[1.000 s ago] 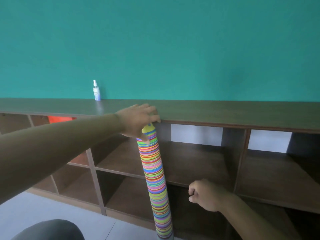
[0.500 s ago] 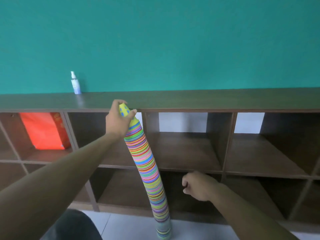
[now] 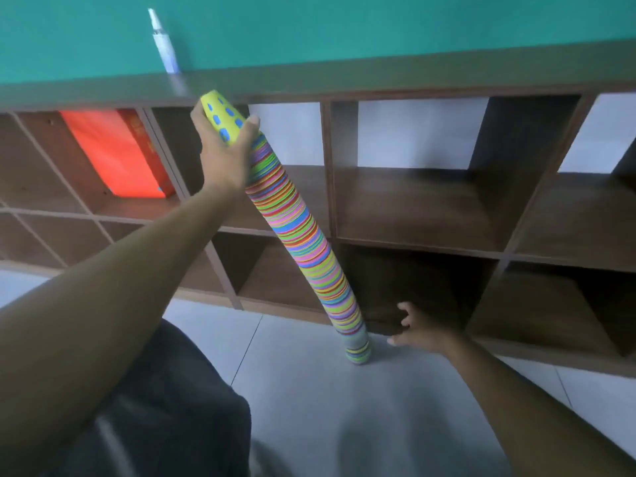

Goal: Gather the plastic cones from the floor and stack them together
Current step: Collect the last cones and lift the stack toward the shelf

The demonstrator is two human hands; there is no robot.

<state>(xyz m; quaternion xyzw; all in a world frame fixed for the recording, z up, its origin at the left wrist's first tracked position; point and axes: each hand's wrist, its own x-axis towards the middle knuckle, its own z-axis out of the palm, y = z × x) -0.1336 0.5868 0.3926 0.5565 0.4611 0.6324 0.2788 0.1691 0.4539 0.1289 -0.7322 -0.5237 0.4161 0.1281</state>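
Left hand [image 3: 225, 156] grips yellow top of tall tilted multicoloured plastic cone stack [image 3: 303, 232]; right hand [image 3: 418, 330] spread, fingers apart, near stack base on grey tiled floor [image 3: 309, 390].

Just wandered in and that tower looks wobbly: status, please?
Left hand grips the yellow top cone. Right hand open, fingers spread beside the stack base. Stack leans, foot on the floor. Nothing in the way.

A teal wall [image 3: 344, 22] rose behind a dark wooden cubby shelf [image 3: 413, 201]. Pale grey floor tiles [image 3: 309, 390] lay below it.
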